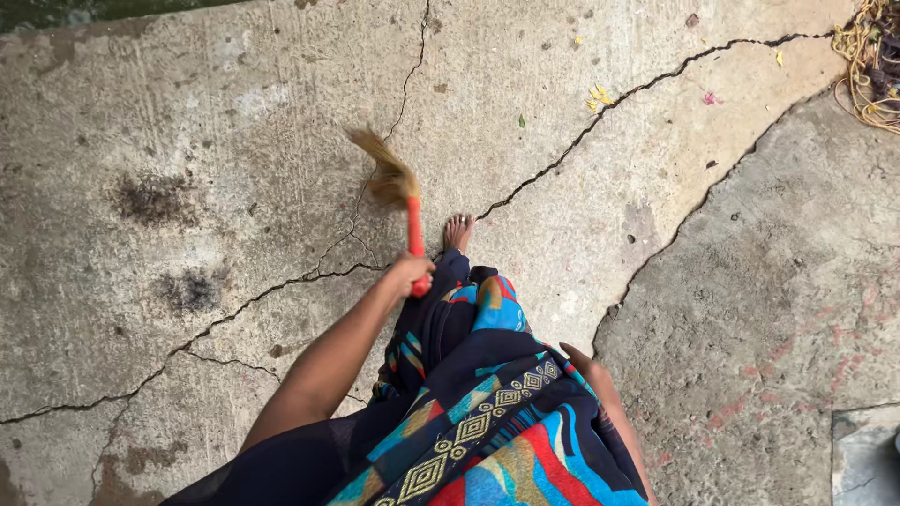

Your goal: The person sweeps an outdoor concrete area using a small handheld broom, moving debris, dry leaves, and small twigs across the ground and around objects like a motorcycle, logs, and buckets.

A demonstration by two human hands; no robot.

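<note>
My left arm reaches forward and down, my left hand (pixel 409 273) clenched around the red handle of a broom (pixel 398 201) whose bristles brush the cracked concrete floor (pixel 187 141). My right hand (pixel 589 367) hangs relaxed, empty, against my patterned garment (pixel 487 412).

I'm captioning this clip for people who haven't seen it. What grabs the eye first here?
The red-handled broom, held in the left hand at the centre, its bristles blurred over the cracked concrete floor. Below it, the bright blue, red and gold patterned cloth, with the right hand at its edge. A tangle of yellow cord lies top right.
</note>
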